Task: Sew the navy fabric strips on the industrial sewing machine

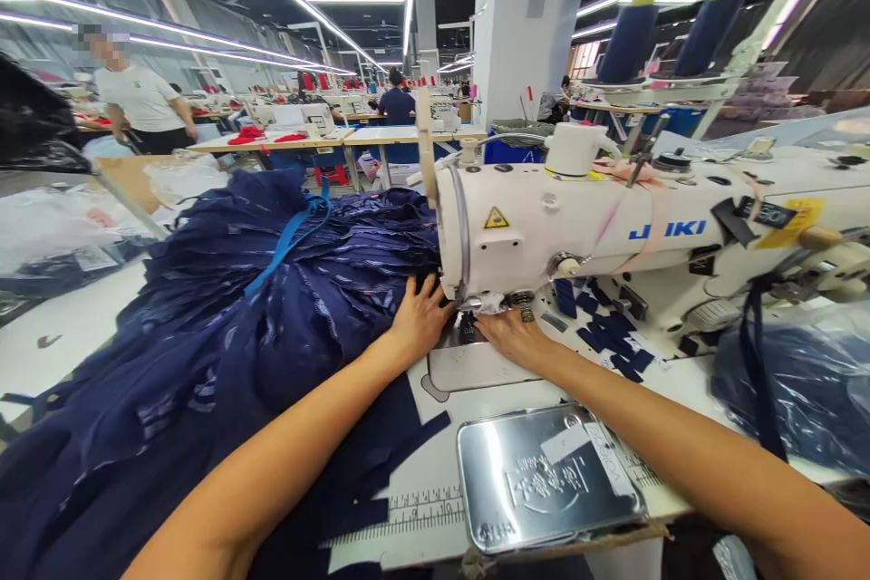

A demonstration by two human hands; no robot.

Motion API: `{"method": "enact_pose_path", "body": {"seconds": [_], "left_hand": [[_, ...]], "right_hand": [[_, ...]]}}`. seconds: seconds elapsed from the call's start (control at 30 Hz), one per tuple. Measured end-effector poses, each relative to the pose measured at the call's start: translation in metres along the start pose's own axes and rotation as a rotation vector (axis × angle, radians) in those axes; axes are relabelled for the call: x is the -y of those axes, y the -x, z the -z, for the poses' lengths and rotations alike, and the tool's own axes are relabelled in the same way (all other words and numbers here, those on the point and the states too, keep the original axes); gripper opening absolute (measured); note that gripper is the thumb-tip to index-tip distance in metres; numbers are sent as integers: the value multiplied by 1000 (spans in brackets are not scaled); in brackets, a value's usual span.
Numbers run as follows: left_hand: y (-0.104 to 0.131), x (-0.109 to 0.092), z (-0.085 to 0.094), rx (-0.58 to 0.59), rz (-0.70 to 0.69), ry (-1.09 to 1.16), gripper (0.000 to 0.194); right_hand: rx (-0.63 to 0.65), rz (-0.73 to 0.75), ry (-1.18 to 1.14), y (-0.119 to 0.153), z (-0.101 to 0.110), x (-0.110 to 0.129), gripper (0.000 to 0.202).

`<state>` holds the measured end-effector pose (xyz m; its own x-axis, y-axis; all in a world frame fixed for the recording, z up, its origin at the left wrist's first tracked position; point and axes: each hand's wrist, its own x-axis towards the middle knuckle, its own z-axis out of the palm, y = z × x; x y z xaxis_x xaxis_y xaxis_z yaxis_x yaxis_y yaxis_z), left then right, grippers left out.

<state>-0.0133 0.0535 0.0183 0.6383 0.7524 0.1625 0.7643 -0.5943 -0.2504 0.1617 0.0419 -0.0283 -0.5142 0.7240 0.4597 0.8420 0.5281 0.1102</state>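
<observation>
My left hand [420, 319] lies with fingers spread on the edge of a large heap of navy fabric [292, 290], just left of the needle area of a white sewing machine [544, 217]. A blue strip [289, 240] runs across the bundled garments. My right hand [517, 337] rests on the machine bed [468, 372], its fingers close together with their tips beside the presser foot. Something small and dark is under the foot there. Whatever the right fingertips pinch is too small and hidden to make out.
Small navy fabric pieces [615, 335] lie under the machine arm. In front sits a silver metal tin lid [550, 476] over a printed ruler [425, 512]. A plastic-wrapped bundle [808, 381] is at right, thread cones [629, 41] above. A person [140, 100] stands at far left.
</observation>
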Motion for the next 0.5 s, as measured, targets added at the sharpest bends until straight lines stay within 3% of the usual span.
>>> {"method": "enact_pose_path", "body": {"seconds": [0.13, 0.23, 0.33, 0.4, 0.5], "left_hand": [[33, -8, 20, -17, -72, 50, 40], [73, 10, 43, -159, -156, 126, 39], [109, 45, 57, -309, 59, 92, 36], [122, 65, 58, -273, 142, 58, 33], [127, 77, 49, -166, 55, -24, 31]], "right_hand": [[-21, 4, -10, 2, -3, -2, 24], [-5, -18, 13, 3, -3, -2, 23], [22, -55, 18, 3, -4, -1, 24], [47, -53, 12, 1, -3, -1, 25], [94, -46, 16, 0, 5, 0, 24]]}}
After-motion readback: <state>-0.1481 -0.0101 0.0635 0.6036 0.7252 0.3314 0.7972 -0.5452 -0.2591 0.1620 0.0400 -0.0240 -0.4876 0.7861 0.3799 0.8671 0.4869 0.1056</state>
